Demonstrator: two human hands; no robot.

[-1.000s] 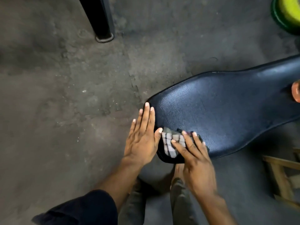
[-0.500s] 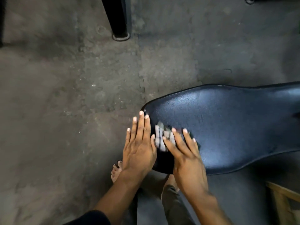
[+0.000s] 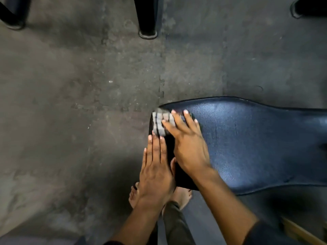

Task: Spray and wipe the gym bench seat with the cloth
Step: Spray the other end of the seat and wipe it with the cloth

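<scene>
Right hand (image 3: 189, 147), fingers spread flat, presses the checked cloth (image 3: 160, 122) onto the bench (image 3: 256, 147) at its far end corner, having swept up from the near edge; left hand (image 3: 155, 172), fingers extended and empty, steadies the end. Wiping continues.

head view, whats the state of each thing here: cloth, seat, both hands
grey checked cloth: bunched, pressed on the end edge of the seat, blurred
dark blue padded vinyl bench seat: bare and glossy; wetness cannot be told
right hand: fingers spread flat on the cloth, pressing it down
left hand: flat and open against the seat's end, fingertips at the cloth
black metal leg: standing on the floor
</scene>
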